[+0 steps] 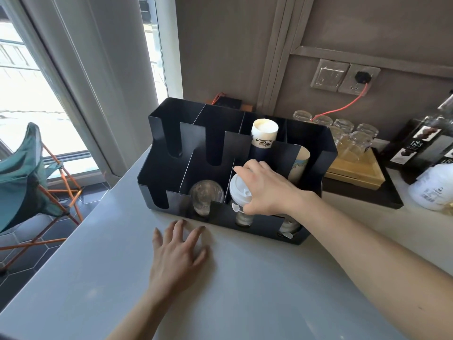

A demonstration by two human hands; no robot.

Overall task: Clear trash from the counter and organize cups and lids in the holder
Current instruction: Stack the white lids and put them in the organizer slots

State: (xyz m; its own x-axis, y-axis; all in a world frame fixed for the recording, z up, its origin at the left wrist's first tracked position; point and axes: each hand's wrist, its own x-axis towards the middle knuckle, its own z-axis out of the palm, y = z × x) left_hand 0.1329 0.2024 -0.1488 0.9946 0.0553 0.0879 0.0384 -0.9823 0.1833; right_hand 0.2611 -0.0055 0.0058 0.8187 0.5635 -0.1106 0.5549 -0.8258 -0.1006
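A black metal holder (171, 133) with several slotted compartments stands on the pale counter (245, 285). My right hand (267, 190) grips a white lid (239, 191) over the front middle slot, on top of a stack of white lids (242, 218). Clear lids (206, 196) fill the front slot to its left. More white lids (290, 228) sit in the front right slot. A paper cup stack (264, 134) lies in a back slot, and another paper cup (301, 163) lies to its right. My left hand (179, 251) rests flat on the counter, fingers spread.
A wooden tray (355, 173) with several upturned glasses (360, 141) sits right of the holder. Dark bottles (424, 141) and a white bottle (434, 190) stand at the far right. A red cable (343, 107) runs to a wall socket. A folding chair (22, 175) stands left, below the counter edge.
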